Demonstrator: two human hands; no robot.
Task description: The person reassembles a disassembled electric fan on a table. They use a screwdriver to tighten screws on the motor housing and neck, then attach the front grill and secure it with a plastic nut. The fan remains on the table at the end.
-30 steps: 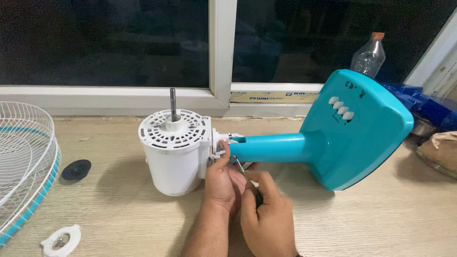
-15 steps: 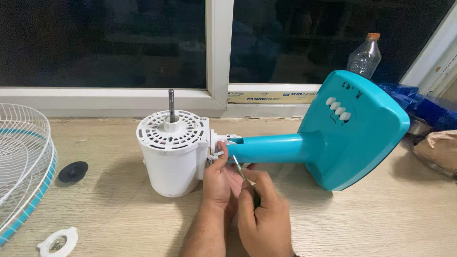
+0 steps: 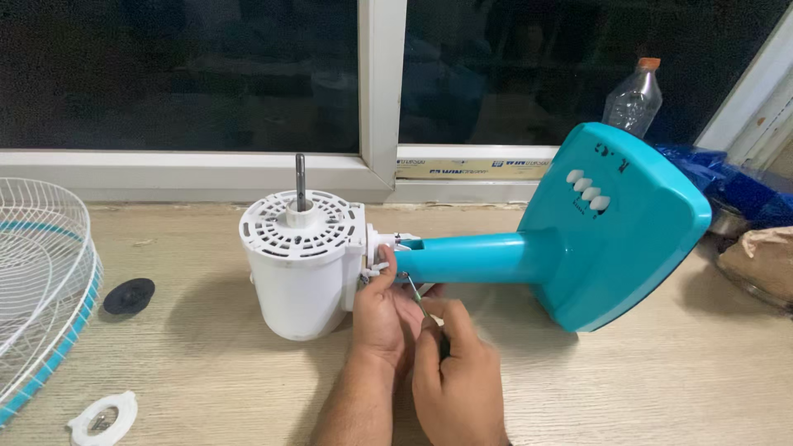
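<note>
The left hand (image 3: 382, 318) pinched the small white joint fitting (image 3: 380, 252) where the white motor housing (image 3: 303, 260) met the teal fan stand (image 3: 578, 235), its grip clamped on that fitting with thumb and fingertips. The right hand (image 3: 453, 376) had its grip closed round a thin screwdriver (image 3: 415, 293), the shaft angled up and left so the tip sat at the underside of the joint, just beside the left fingertips. Against the pictures of a second earlier almost nothing had shifted: the hands, the housing and the stand lay in the same places, and only the tool's slant and the right wrist had altered slightly, which read as turning in place on one fastener rather than a move to a new spot. The motor housing stood upright at the middle of the bench (image 3: 661, 380), its steel shaft (image 3: 300, 177) pointing up. To the far left lay the wire fan guard (image 3: 37, 272), a black round cap (image 3: 130, 295) and, nearer, a white ring nut (image 3: 105, 415). A clear plastic bottle (image 3: 632, 97) stood on the sill at far right.
</note>
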